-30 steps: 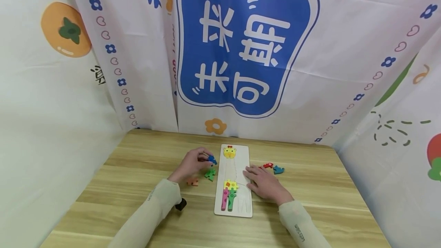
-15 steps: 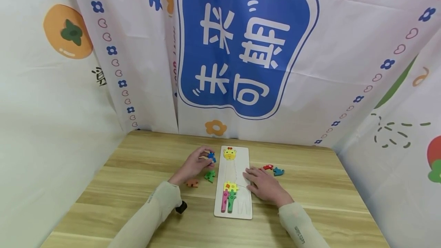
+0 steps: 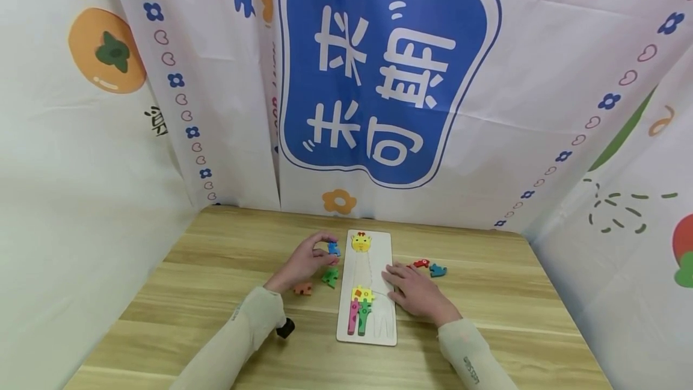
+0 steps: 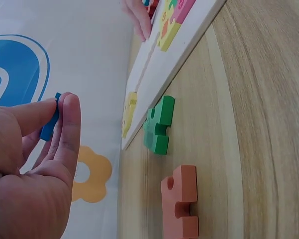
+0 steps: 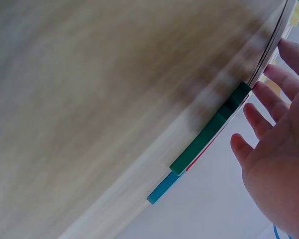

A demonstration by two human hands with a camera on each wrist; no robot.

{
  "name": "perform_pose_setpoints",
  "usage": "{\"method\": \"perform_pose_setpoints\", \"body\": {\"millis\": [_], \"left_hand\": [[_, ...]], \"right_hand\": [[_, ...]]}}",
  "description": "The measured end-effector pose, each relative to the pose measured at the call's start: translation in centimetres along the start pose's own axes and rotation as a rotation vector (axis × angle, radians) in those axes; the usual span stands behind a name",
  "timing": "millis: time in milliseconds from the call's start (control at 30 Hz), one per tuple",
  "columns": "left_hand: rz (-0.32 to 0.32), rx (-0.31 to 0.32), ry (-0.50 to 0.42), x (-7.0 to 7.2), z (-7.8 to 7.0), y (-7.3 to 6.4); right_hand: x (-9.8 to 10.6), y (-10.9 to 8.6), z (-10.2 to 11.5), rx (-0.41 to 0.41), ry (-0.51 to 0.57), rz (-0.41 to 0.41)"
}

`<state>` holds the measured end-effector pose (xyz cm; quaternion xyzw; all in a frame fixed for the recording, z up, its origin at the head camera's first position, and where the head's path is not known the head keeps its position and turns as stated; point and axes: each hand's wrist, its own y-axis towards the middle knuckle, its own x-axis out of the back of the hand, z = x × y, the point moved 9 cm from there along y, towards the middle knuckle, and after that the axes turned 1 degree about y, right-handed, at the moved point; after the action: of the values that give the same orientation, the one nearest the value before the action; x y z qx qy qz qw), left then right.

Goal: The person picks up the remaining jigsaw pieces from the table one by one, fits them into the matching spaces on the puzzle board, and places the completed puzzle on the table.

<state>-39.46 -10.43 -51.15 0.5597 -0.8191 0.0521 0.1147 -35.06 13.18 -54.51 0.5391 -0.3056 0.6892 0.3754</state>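
My left hand [image 3: 305,260] has its thumb and fingers together on a small blue jigsaw piece with knobbed edges [image 3: 334,249], thumb on one flat side and fingertips on the other, so from the wrist I see it almost edge-on. It is raised off the pale wood-grain table [image 3: 243,239], just left of the upper part of a long white rectangular puzzle board [image 3: 381,251]. My left forearm slants in from the lower left, its pale sleeve [image 3: 238,330] bunched near the wrist. Below my grip lie a green notched piece [image 3: 330,277] and, farther left, a salmon-orange notched piece [image 3: 302,288]. My right hand [image 3: 415,289] holds nothing: its back faces up, its fingers reach out, slightly spread, and their tips lie over the board's right border. That forearm slants in from the lower right. Just beyond those fingers sit a red piece [image 3: 421,263], partly hidden by them, and a teal piece [image 3: 438,270]. On the board, a yellow giraffe head [image 3: 361,242] is at the far end; nearer me a yellow knobbed body piece [image 3: 363,294] meets a pink leg piece [image 3: 353,316] and a green leg piece [image 3: 364,318].
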Motion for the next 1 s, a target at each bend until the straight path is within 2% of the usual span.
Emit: {"method": "perform_pose_setpoints", "body": {"millis": [300, 467, 633, 800, 1000], "left_hand": [[-0.018, -0.029, 0.005, 0.1, 0.0, -0.1], [-0.044, -0.012, 0.023, 0.3, 0.2, -0.1], [-0.034, 0.006, -0.019, 0.0, 0.3, -0.1], [-0.031, -0.004, -0.003, -0.3, 0.0, -0.1], [-0.063, -0.008, -0.035, -0.7, 0.1, 0.3]], "right_hand": [[-0.2, -0.2, 0.2, 0.001, 0.026, 0.003], [-0.2, -0.2, 0.1, 0.000, 0.016, 0.003], [-0.2, -0.2, 0.1, -0.001, 0.010, 0.005], [-0.1, -0.2, 0.1, 0.003, 0.013, 0.010], [0.0, -0.1, -0.1, 0.005, 0.006, 0.007]]}}
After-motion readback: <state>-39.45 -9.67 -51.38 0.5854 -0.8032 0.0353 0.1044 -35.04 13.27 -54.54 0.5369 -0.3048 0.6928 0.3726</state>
